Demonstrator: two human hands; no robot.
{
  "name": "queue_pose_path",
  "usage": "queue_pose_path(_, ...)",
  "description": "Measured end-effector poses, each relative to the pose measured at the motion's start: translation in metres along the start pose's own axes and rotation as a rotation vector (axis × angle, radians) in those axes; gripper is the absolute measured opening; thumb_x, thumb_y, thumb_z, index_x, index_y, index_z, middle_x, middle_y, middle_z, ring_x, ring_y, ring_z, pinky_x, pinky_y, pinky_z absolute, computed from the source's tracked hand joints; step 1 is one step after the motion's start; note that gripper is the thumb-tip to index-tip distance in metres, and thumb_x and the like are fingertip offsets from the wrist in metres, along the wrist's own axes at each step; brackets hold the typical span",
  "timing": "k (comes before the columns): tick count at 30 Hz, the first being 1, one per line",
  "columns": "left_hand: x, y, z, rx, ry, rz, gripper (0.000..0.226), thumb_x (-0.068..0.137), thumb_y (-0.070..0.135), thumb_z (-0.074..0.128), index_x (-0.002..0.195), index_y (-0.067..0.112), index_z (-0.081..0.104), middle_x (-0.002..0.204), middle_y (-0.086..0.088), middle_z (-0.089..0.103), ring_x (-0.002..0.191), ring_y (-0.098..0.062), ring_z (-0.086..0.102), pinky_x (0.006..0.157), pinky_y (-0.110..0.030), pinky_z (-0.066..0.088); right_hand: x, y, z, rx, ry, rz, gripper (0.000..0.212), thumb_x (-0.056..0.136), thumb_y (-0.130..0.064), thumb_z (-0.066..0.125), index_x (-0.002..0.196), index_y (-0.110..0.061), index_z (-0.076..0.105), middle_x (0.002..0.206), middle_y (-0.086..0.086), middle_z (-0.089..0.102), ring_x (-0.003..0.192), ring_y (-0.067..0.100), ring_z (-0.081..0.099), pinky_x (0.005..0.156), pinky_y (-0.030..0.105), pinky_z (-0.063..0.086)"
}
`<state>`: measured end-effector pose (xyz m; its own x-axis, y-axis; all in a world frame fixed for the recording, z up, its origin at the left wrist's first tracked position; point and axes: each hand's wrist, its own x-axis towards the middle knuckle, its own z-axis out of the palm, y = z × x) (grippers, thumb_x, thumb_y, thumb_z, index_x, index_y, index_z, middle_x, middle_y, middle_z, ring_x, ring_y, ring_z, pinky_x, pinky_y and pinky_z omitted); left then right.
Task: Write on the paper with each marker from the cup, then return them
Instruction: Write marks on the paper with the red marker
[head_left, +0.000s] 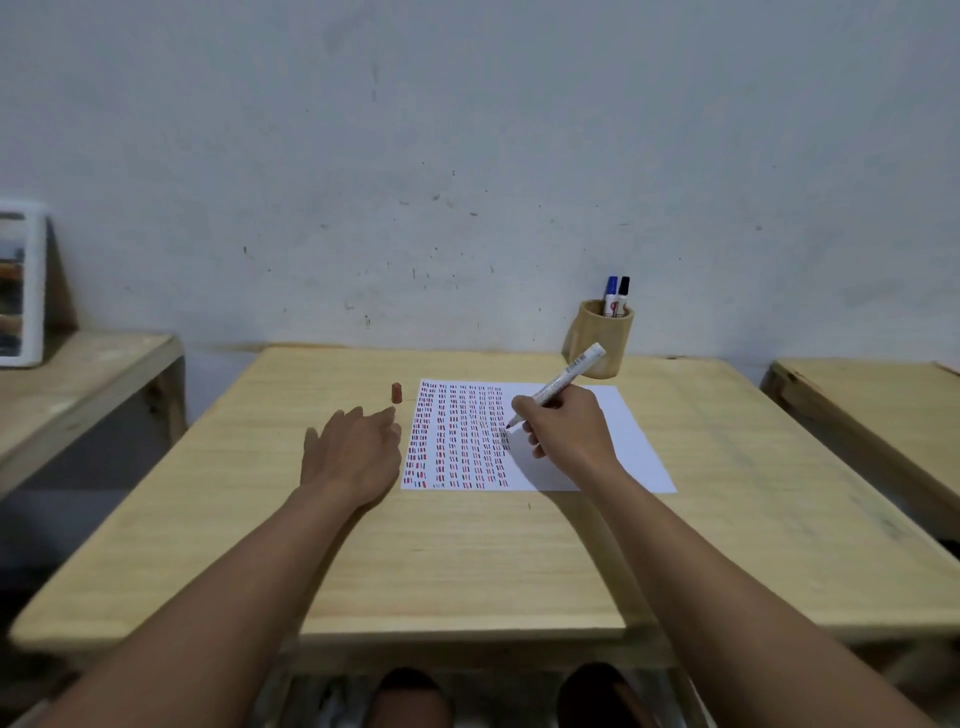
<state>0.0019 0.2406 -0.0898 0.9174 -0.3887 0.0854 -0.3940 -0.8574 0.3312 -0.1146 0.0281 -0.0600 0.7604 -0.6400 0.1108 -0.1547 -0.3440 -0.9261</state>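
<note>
Currently: right hand (566, 423) clamped on white marker (558, 387), uncapped, red tip down on paper (613, 441), touching at the last filled column of marks. Marker barrel tilted up and away toward the table's far right corner. Paper lying flat on table (467, 561), centre-right, nearer the far edge than the near edge; left and middle part covered in columns of short red, blue and dark dashes, right part blank. Left hand (353, 454) flat, fingers apart, gripping nothing, palm down on bare table just beside paper's left edge. Red cap (397, 393) standing upright just beyond left fingertips, near paper's far left corner, not touching paper. Wooden cup (602, 338) at far edge of table, just beyond paper's far right corner; blue-capped marker (611, 295) and black-capped marker (622, 296) standing in it, caps up. Side tables left and right, separate from main table. White-framed picture (21, 286) leaning on wall on left side table, blurred.
</note>
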Motion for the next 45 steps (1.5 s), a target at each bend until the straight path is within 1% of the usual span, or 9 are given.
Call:
queue_pose_path(3, -0.003, -0.003, 0.008, 0.057, -0.037, 0.015, 0.052, 0.103, 0.039, 0.023, 0.154, 0.036, 0.033, 0.163, -0.010, 0.028, 0.153, -0.031, 0.015, 0.122, -0.057, 0.009, -0.005, 0.008, 0.000, -0.090, 0.017, 0.000, 0.020, 0.083, -0.026, 0.068, 0.081, -0.007, 0.066, 0.067, 0.003, 0.072, 0.047, 0.015, 0.060, 0.052, 0.028, 0.048)
queue_pose_path(6, -0.006, -0.002, 0.008, 0.048, -0.013, 0.029, 0.053, 0.103, 0.038, 0.022, 0.155, 0.036, 0.030, 0.166, -0.009, 0.021, 0.155, -0.030, 0.008, 0.123, -0.055, 0.005, -0.010, 0.015, 0.003, -0.159, 0.042, -0.003, 0.026, 0.084, -0.028, 0.068, 0.075, -0.003, 0.067, 0.061, -0.001, 0.070, 0.056, 0.016, 0.064, 0.056, 0.028, 0.046)
queue_pose_path(12, -0.006, -0.003, 0.009, 0.050, -0.007, 0.025, 0.053, 0.103, 0.039, 0.022, 0.155, 0.036, 0.029, 0.166, -0.009, 0.021, 0.155, -0.030, 0.009, 0.123, -0.055, 0.004, -0.009, 0.018, 0.006, -0.205, 0.014, -0.026, 0.034, 0.084, -0.029, 0.068, 0.075, 0.004, 0.070, 0.066, 0.008, 0.074, 0.066, 0.022, 0.072, 0.056, 0.028, 0.048)
queue_pose_path(21, -0.005, -0.007, 0.008, 0.095, -0.014, 0.028, 0.054, 0.103, 0.041, 0.020, 0.156, 0.037, 0.028, 0.166, -0.009, 0.021, 0.154, -0.031, 0.010, 0.123, -0.056, 0.006, -0.008, 0.018, 0.009, -0.211, -0.012, -0.039, 0.035, 0.085, -0.030, 0.068, 0.073, 0.003, 0.069, 0.065, 0.009, 0.074, 0.061, 0.022, 0.070, 0.059, 0.032, 0.053)
queue_pose_path(34, -0.005, -0.004, 0.012, 0.073, -0.007, 0.028, 0.054, 0.102, 0.040, 0.023, 0.154, 0.034, 0.033, 0.163, -0.009, 0.028, 0.153, -0.032, 0.015, 0.122, -0.057, 0.010, -0.011, 0.015, 0.005, -0.202, -0.009, -0.005, 0.027, 0.084, -0.025, 0.069, 0.066, -0.006, 0.064, 0.062, 0.004, 0.069, 0.052, 0.011, 0.059, 0.049, 0.024, 0.042)
queue_pose_path(37, -0.006, -0.001, 0.010, 0.006, 0.055, 0.002, 0.049, 0.100, 0.037, 0.033, 0.146, 0.025, 0.047, 0.153, -0.007, 0.047, 0.145, -0.032, 0.034, 0.119, -0.056, 0.020, -0.010, 0.015, 0.003, -0.132, 0.031, 0.028, 0.024, 0.084, -0.026, 0.069, 0.068, -0.010, 0.063, 0.061, -0.003, 0.068, 0.053, 0.006, 0.060, 0.050, 0.023, 0.040)
queue_pose_path(40, 0.000, 0.007, 0.001, -0.144, 0.222, -0.074, 0.037, 0.099, 0.032, 0.043, 0.132, 0.017, 0.052, 0.127, -0.008, 0.067, 0.120, -0.034, 0.058, 0.103, -0.049, 0.039, -0.005, 0.016, -0.001, -0.051, 0.061, 0.035, 0.028, 0.084, -0.031, 0.071, 0.084, -0.004, 0.067, 0.075, 0.003, 0.072, 0.065, 0.015, 0.064, 0.057, 0.028, 0.042)
queue_pose_path(42, 0.010, 0.011, -0.005, -0.238, 0.268, -0.082, 0.039, 0.099, 0.031, 0.048, 0.136, 0.018, 0.046, 0.127, -0.011, 0.066, 0.117, -0.036, 0.060, 0.095, -0.046, 0.045, -0.002, 0.014, -0.003, -0.004, 0.056, 0.029, 0.033, 0.084, -0.035, 0.074, 0.089, -0.003, 0.068, 0.080, 0.004, 0.072, 0.070, 0.016, 0.065, 0.060, 0.028, 0.042)
queue_pose_path(45, 0.030, 0.013, -0.011, -0.240, 0.194, 0.011, 0.055, 0.099, 0.030, 0.053, 0.151, 0.025, 0.035, 0.134, -0.012, 0.059, 0.121, -0.034, 0.057, 0.092, -0.043, 0.047, 0.000, 0.009, -0.004, 0.117, 0.021, 0.047, 0.031, 0.086, -0.033, 0.077, 0.095, -0.005, 0.068, 0.073, 0.003, 0.068, 0.057, 0.012, 0.059, 0.054, 0.023, 0.044)
